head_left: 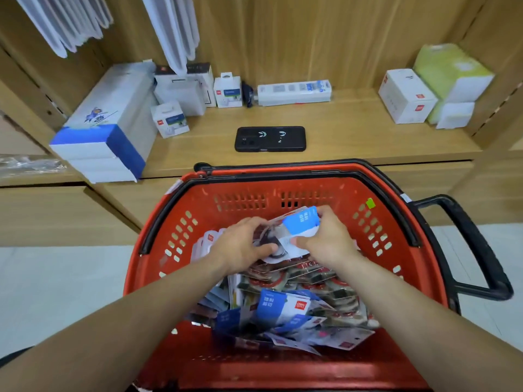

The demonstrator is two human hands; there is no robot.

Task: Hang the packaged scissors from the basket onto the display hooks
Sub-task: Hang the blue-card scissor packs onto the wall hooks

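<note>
Both forearms point(135, 309) reach from 6 o'clock into the red basket point(158, 250), where the left hand point(240, 247) and right hand point(328, 244), fingers curled and thumbs on the face, together clamp a small stack of packaged scissors point(300, 226) at the basket's 12 o'clock end, above a loose pile of packs point(283, 309). Judged by the thin card and clear blister, each pack is light, fairly stiff and slick against its neighbours, so a stack may fan apart. Recommended hold: pinch the card's top edge, clear of the blister; the display hooks cannot be identified in this view.
</note>
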